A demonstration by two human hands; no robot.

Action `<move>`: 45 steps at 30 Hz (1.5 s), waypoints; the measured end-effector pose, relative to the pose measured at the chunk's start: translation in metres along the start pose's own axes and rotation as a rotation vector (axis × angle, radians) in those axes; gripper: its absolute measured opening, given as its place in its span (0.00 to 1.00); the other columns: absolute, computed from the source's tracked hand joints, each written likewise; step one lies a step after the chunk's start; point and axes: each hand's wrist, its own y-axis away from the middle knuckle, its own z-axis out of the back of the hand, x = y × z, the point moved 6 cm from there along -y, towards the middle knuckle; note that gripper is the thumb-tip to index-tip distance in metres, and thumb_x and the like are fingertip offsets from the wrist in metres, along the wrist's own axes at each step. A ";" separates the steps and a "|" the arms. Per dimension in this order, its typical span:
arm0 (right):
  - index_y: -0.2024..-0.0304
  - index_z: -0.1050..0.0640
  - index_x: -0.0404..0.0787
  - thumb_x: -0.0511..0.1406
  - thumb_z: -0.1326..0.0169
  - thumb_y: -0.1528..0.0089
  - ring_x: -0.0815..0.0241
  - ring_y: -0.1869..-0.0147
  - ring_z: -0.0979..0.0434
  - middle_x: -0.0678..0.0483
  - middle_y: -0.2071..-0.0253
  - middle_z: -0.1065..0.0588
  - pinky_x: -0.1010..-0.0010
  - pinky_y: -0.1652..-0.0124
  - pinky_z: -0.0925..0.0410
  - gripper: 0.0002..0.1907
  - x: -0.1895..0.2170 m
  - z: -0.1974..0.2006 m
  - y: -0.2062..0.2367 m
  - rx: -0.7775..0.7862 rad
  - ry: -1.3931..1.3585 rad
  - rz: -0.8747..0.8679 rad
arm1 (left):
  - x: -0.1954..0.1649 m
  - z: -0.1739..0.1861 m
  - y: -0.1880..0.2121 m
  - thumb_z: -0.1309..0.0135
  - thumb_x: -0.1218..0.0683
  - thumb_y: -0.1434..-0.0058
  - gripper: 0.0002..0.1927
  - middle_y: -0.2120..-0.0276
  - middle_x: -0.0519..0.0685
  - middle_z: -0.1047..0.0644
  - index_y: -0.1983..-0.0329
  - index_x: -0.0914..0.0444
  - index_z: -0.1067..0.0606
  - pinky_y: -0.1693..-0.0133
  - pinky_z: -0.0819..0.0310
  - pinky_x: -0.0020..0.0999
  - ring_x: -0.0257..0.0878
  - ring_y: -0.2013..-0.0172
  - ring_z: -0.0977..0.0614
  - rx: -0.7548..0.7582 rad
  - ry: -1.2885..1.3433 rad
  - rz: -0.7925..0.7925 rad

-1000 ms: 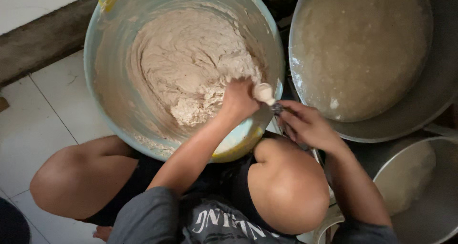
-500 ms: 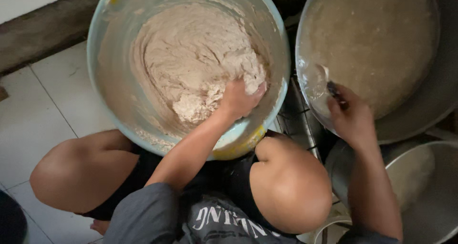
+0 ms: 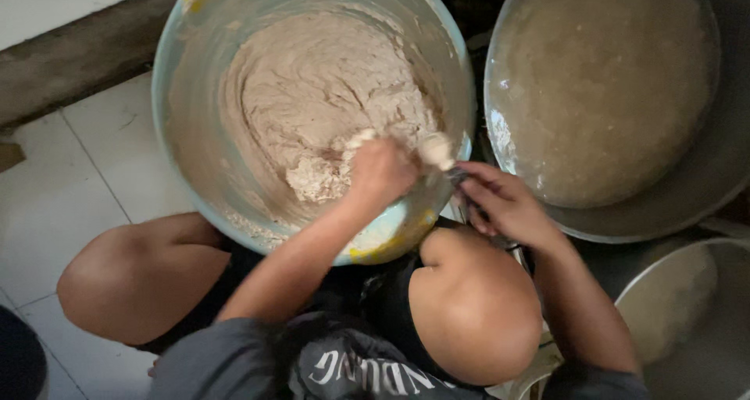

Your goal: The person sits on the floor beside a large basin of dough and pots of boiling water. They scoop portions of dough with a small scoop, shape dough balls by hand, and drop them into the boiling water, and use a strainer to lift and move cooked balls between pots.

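left fingers (image 3: 383,169) in dough (image 3: 312,103); right fingers (image 3: 484,189) clamped on spoon (image 3: 437,151); pan (image 3: 703,181) beside

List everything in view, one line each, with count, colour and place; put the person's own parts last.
mixing bowl: one, pale blue with yellow patches, top centre on the floor
dough: one mass, beige, inside the mixing bowl
metal pan: one, grey, top right, filled with brownish batter
batter: one pool, brown, in the metal pan
second metal pot: one, grey, bottom right, pale contents
spoon: one, dough-coated, at the bowl's right rim
tiled floor: white, left side
knees: two, bare, below the bowl
left hand: one, in the dough
right hand: one, grip closed on the spoon's handle
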 end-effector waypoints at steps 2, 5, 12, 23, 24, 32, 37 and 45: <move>0.33 0.31 0.44 0.38 0.51 0.33 0.69 0.78 0.34 0.56 0.64 0.23 0.75 0.80 0.39 0.25 -0.008 0.027 0.000 -0.102 0.016 0.012 | 0.035 0.014 0.009 0.39 0.41 0.47 0.21 0.68 0.64 0.19 0.68 0.64 0.17 0.58 0.23 0.54 0.61 0.62 0.17 -0.012 -0.064 0.030; 0.31 0.31 0.42 0.38 0.48 0.33 0.62 0.66 0.27 0.51 0.58 0.23 0.70 0.70 0.33 0.27 -0.009 0.074 0.002 -0.310 0.257 0.148 | 0.103 0.031 0.032 0.38 0.36 0.47 0.31 0.65 0.67 0.20 0.61 0.69 0.21 0.57 0.24 0.54 0.62 0.60 0.17 -0.022 -0.088 0.145; 0.37 0.24 0.44 0.36 0.41 0.39 0.36 0.48 0.21 0.40 0.49 0.21 0.47 0.52 0.28 0.27 -0.004 0.119 0.013 -0.640 1.185 0.074 | 0.130 -0.031 0.066 0.35 0.33 0.49 0.48 0.55 0.66 0.20 0.42 0.76 0.32 0.53 0.21 0.46 0.57 0.55 0.16 0.039 0.153 0.584; 0.38 0.30 0.37 0.35 0.50 0.29 0.64 0.65 0.25 0.52 0.57 0.23 0.72 0.68 0.31 0.17 0.017 0.093 0.034 -0.506 0.315 0.309 | -0.023 -0.006 -0.011 0.39 0.42 0.36 0.20 0.58 0.65 0.19 0.62 0.65 0.20 0.53 0.23 0.51 0.63 0.55 0.18 -0.142 0.313 -0.134; 0.38 0.31 0.39 0.36 0.51 0.29 0.70 0.70 0.30 0.56 0.58 0.23 0.77 0.73 0.34 0.17 0.011 0.082 0.031 -0.390 0.102 0.250 | -0.031 -0.002 -0.012 0.39 0.43 0.37 0.19 0.59 0.64 0.19 0.59 0.64 0.20 0.53 0.23 0.51 0.62 0.55 0.18 -0.181 0.309 -0.223; 0.37 0.27 0.36 0.34 0.47 0.31 0.72 0.65 0.23 0.55 0.62 0.21 0.80 0.64 0.30 0.20 0.048 0.001 0.033 -0.301 0.606 0.449 | -0.043 -0.003 -0.006 0.35 0.53 0.48 0.16 0.65 0.62 0.19 0.59 0.66 0.22 0.59 0.21 0.47 0.60 0.61 0.17 -0.171 0.423 -0.377; 0.37 0.26 0.39 0.35 0.48 0.31 0.69 0.70 0.30 0.54 0.63 0.21 0.75 0.71 0.34 0.20 0.030 -0.002 0.017 -0.117 0.266 0.166 | -0.038 -0.028 -0.023 0.37 0.52 0.54 0.14 0.67 0.64 0.19 0.69 0.66 0.20 0.56 0.21 0.52 0.62 0.62 0.17 -0.025 0.107 -0.177; 0.34 0.28 0.43 0.31 0.49 0.33 0.65 0.64 0.24 0.50 0.60 0.22 0.70 0.64 0.30 0.23 0.013 0.080 0.013 -0.468 0.528 0.297 | -0.027 -0.017 -0.014 0.35 0.39 0.50 0.29 0.60 0.70 0.21 0.60 0.69 0.19 0.58 0.24 0.56 0.67 0.62 0.19 -0.139 0.046 -0.096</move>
